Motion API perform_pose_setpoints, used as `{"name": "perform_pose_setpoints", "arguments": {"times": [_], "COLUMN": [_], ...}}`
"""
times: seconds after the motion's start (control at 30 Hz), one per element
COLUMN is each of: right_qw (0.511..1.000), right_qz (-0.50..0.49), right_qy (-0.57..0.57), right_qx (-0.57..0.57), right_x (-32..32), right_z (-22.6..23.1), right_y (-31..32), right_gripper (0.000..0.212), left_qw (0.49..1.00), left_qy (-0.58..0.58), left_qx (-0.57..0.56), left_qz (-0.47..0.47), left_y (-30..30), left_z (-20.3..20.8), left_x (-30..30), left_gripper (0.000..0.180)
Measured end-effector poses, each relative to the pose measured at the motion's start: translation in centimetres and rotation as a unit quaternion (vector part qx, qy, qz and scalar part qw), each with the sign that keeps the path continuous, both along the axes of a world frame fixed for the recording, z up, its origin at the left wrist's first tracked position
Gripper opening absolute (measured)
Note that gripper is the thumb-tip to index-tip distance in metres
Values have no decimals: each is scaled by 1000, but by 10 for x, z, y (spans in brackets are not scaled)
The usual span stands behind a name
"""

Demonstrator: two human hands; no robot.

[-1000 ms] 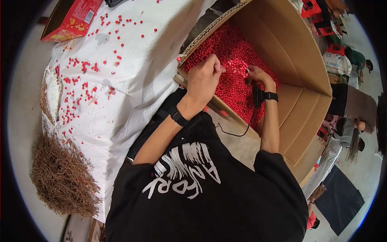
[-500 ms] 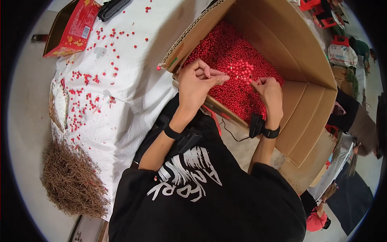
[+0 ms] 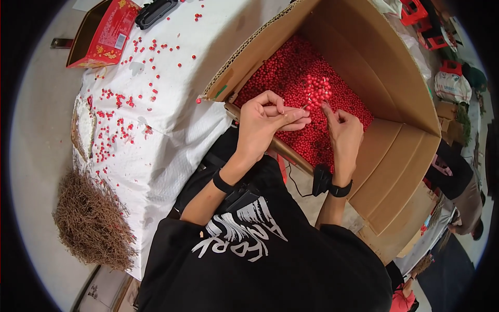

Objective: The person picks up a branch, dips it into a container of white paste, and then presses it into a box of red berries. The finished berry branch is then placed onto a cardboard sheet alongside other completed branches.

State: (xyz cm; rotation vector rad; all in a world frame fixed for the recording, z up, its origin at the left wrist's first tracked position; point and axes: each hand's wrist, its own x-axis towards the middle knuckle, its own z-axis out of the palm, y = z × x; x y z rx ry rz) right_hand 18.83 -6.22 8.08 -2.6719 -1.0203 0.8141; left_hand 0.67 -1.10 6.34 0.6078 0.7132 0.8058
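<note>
A sprig of red berries is held up over the cardboard box. My left hand is closed, pinching its thin stem between thumb and fingers. Just right of the cluster is my right hand, its fingers curled and a fingertip at the cluster's lower edge. Whatever may be between those fingertips is hidden. Below both hands, loose red berries fill the bottom of the box.
To the left, scattered berries lie on a white cloth. A red carton and a black device are at its far end. A heap of bare brown twigs lies near left. Other people and red stools are at the right.
My right hand has drawn slightly down from the berry cluster. My left hand keeps its pinch, and the cluster now stands more upright above it. The whole view has shifted a little.
</note>
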Motion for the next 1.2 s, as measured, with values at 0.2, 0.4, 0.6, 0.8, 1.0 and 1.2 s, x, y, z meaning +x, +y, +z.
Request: {"name": "perform_pose_setpoints", "arguments": {"times": [0.2,0.4,0.6,0.8,1.0,1.2], "right_qw": [923,779,724,721,641,623], "right_qz": [15,-130,-155,-160,-174,-173], "right_qy": [258,488,562,578,675,693], "right_qx": [286,372,369,346,320,321], "right_x": [8,-13,-12,-10,-11,-20], "right_z": [-19,-19,-28,-31,-28,-17], "right_y": [-20,-21,-23,-26,-26,-27], "right_gripper": [18,18,16,17,20,21], "left_qw": [1000,999,999,999,999,998], "left_qy": [-5,27,18,8,-26,-23], "left_qx": [15,44,36,32,16,35], "left_qz": [6,15,10,12,29,42], "left_y": [3,-2,-8,-15,-19,-17], "left_z": [-2,-4,-1,-12,-9,-6], "left_x": [9,19,21,22,21,15], "left_gripper": [29,33,32,30,31,31]}}
